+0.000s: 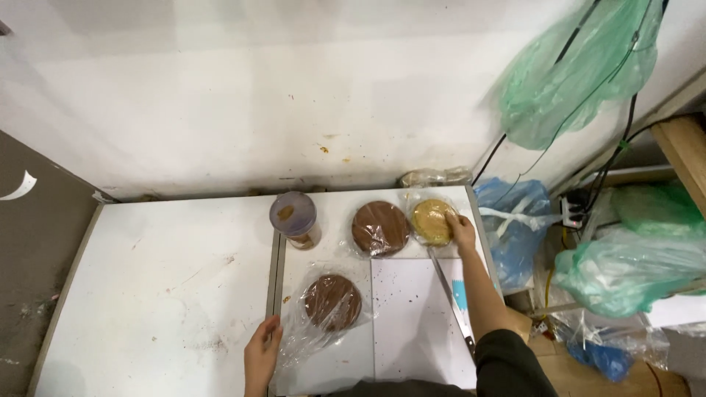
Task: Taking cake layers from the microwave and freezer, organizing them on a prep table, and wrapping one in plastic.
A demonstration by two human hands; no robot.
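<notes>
My right hand [462, 231] reaches to the far right of the white table and rests its fingers on a round yellow cake layer [432, 221] wrapped in clear plastic. Just left of it lies a brown cake layer [379, 228] in plastic. A second brown layer [332, 301] sits nearer to me in a loose clear bag. My left hand [262, 356] lies at the near edge, touching the corner of that bag. A long knife [448, 297] lies along my right forearm on the table.
A lidded plastic jar [295, 219] of brown spread stands behind the near cake. A white sheet [415, 320] covers the table's right part. Green and blue plastic bags [573, 81], cables and a power strip [573, 212] crowd the right side. A stained white wall rises behind.
</notes>
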